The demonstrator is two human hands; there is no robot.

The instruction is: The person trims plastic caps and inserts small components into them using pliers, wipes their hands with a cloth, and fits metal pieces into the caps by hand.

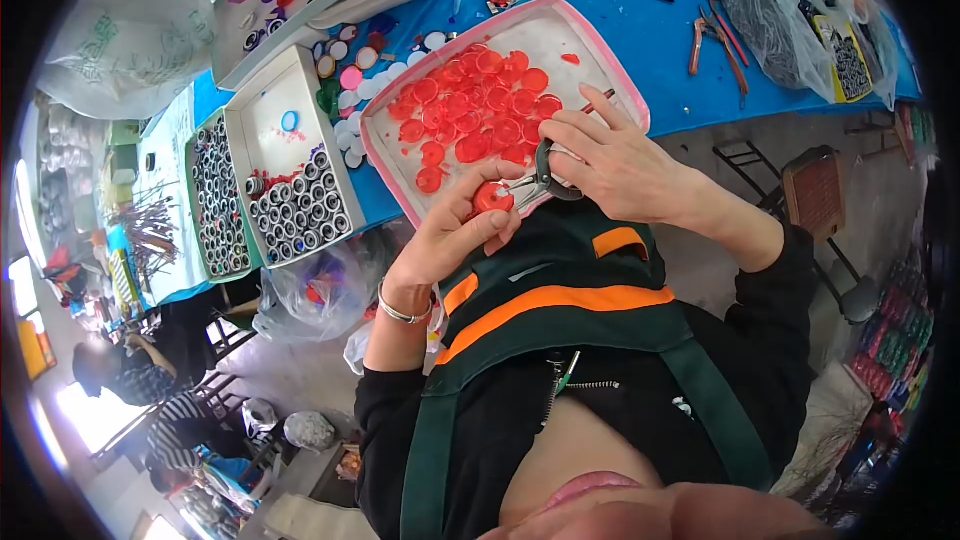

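Note:
My left hand [450,232], with a silver bracelet on the wrist, pinches a red plastic cap [493,198] at the near edge of a pink tray [606,48]. My right hand [620,165] grips small metal scissors [543,176], whose tips touch that cap. Several more red caps [470,105] lie spread in the tray. The tray rests on a table with a blue cloth [650,30], just above my green apron with orange stripes.
Left of the tray stand a white box [268,115] and a green box [215,202], both holding several small metal-rimmed rings. Loose coloured caps [345,65], pliers [700,40] and plastic bags [770,0] lie on the cloth. A chair [815,190] stands at right; another person [130,370] sits lower left.

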